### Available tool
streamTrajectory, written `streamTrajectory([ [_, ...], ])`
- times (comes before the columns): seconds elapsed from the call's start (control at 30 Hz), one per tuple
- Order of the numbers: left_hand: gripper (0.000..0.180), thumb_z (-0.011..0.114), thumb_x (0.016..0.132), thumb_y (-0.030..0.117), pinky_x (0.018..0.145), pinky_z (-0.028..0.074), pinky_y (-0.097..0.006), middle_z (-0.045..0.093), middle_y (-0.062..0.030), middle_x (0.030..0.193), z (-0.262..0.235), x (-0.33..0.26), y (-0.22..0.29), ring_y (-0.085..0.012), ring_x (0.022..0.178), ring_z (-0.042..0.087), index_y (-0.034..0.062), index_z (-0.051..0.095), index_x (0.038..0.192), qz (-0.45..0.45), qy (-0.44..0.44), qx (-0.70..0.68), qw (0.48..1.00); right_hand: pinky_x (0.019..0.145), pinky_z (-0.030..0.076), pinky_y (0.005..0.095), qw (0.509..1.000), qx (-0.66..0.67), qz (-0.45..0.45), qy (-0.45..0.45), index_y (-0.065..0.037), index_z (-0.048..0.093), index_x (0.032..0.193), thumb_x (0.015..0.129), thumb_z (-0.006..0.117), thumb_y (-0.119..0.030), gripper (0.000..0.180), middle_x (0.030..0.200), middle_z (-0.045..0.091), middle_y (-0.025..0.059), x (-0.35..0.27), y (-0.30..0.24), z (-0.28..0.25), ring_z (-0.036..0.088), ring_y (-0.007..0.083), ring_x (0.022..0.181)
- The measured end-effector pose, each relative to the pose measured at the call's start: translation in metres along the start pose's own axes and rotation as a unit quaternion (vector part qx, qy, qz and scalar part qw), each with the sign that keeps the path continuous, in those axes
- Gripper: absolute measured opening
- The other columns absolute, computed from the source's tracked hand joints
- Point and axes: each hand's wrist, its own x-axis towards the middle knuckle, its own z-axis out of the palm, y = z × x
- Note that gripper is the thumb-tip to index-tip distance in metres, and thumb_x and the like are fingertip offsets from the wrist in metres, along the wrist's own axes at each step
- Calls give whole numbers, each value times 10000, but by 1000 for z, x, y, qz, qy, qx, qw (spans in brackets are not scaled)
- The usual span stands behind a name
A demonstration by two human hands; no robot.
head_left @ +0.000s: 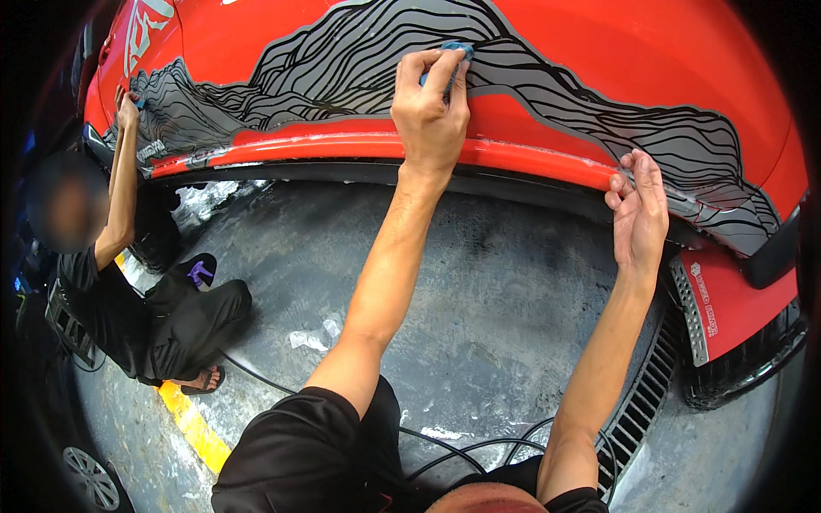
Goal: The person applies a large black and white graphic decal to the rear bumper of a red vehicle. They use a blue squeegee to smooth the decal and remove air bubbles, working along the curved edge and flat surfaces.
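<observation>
My left hand (432,107) is closed around a blue pad or lump (457,50), mostly hidden by the fingers. It presses this against the grey-and-black wavy decal (342,60) on the side of a red car (590,51). Farther right, my right hand (640,209) rests at the lower sill (547,162), palm partly toward me. Its fingers are loosely bent and apart, touching the body by the decal's lower edge. I make out nothing held in it. Whitish wet streaks run along the sill.
At the left a crouching co-worker (111,316) reaches up to the same car with something blue in hand. Black hoses (462,451) lie by my legs. A floor drain grate (646,389) and a red mud flap (740,299) with a tire are at the right.
</observation>
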Motion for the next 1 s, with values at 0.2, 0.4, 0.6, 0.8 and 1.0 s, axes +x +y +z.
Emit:
streamTrajectory([
  [0.2,132,805,941,35,705,569,-350,678,-102,1017,5,0,13,-240,865,699,20,791,1071,22,-51,6,998,651,425,240,1000,-4,0,9,-62,615,1250,1112,654,-264,248,1099,646,33,-2,0,-7,591,102,831],
  [0.4,107,800,931,44,700,544,-365,672,-116,950,9,2,27,-253,839,677,20,791,1034,-47,-4,27,999,651,419,237,1000,10,-15,0,-63,616,1243,1110,657,-260,242,1097,648,33,-1,-8,-4,585,104,825],
  [0.6,77,775,939,52,707,537,-403,657,-126,935,32,-4,46,-281,831,662,23,775,1011,-26,-11,14,999,648,418,236,1000,-8,-9,3,-63,613,1226,1107,659,-253,228,1084,645,30,-3,-11,-7,585,103,821],
  [0.8,85,808,919,45,655,496,-374,642,-99,916,0,10,15,-241,797,630,16,792,998,-31,31,36,998,640,421,231,1000,-5,-19,20,-65,613,1223,1107,658,-236,211,1076,642,25,-2,-16,-15,586,102,815],
  [1.0,102,799,934,67,678,517,-390,651,-116,923,18,6,31,-265,818,645,27,775,1024,-3,-32,20,999,638,421,228,1000,-14,-8,19,-72,615,1220,1106,657,-224,195,1072,642,19,0,-7,-19,584,97,816],
])
